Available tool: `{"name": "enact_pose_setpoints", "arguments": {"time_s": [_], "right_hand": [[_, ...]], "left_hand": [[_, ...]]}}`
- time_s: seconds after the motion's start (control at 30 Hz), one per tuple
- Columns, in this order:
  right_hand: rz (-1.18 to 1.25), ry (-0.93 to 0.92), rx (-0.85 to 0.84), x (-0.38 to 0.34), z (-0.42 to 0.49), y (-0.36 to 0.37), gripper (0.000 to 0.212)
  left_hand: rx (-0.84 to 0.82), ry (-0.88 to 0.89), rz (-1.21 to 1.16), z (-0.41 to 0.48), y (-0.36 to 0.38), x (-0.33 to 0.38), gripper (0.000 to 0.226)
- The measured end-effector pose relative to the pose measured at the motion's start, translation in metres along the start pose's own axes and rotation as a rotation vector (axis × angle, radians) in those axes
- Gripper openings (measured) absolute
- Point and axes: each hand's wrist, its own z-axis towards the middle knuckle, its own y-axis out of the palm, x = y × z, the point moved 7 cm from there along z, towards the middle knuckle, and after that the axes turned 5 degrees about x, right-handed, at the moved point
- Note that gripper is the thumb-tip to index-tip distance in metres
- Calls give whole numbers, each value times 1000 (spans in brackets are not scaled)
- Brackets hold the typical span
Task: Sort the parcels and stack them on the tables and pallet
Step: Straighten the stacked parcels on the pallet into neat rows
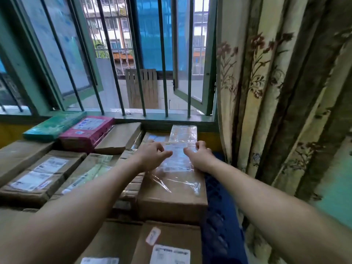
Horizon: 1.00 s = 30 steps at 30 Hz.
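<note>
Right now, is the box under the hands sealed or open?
Sealed, as far as visible: wide clear tape runs along the top of the cardboard box, and no flap is lifted.

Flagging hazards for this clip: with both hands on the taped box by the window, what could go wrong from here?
1. The taped box sits at the stack's right edge, beside the blue pallet and curtain; a push from the left hand or right hand could tip it off.
2. Its clear tape is wrinkled and loose, so fingers may slip.
3. The pink parcel looks tilted; a jolt might slide it.
</note>
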Motion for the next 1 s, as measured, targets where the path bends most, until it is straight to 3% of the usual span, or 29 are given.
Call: {"name": "enact_pose_setpoints", "arguments": {"time_s": [0.2, 0.47, 0.7, 1.0], "right_hand": [[66, 3, 2, -3, 27, 1, 74], [18, 24, -108, -6, 53, 0, 82], [81, 13, -183, -14, 85, -4, 63], [68, 36, -292, -3, 103, 9, 69]], "left_hand": [[-86, -34, 56, 24, 14, 1, 73], [-131, -52, 24, 55, 19, -3, 54], [-234, -106, -7, 81, 27, -8, 63], [-337, -202, -33, 96, 36, -17, 73]]}}
